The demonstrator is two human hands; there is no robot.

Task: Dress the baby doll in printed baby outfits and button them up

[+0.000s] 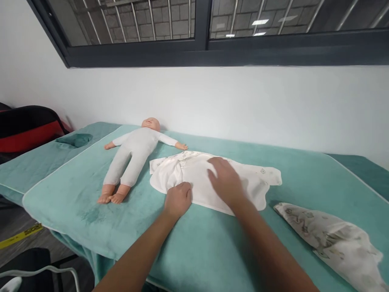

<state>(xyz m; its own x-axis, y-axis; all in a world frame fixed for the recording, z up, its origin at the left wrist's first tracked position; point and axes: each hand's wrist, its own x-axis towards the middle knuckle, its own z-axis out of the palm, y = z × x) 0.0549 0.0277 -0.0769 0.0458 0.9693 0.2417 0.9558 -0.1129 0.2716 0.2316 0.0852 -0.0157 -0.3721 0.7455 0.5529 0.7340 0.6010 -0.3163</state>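
A person's two bare hands work over a white baby shirt spread flat on a bed draped in teal plush. The left hand is curled closed on the shirt's near hem, its fingertips hidden from view, with creases in the cloth just above it. The right hand is held wide over the middle of the shirt, palm down and thumb apart from the fingers; whether it touches the fabric cannot be told. The shirt's sleeves stretch out to either side, the right-hand one marked with a small print near its cuff.

Just beyond and to the left, a baby doll in a white body covering lies on its back, head toward the white wall, arms out and feet bare, one of its hands near the shirt's upper edge. At right, near the person's forearm, lies a bundled printed cloth.

A dark-framed window with metal bars outside runs above. At far left sit a red-and-black item and, below on the floor, a yellow strip with black lettering.
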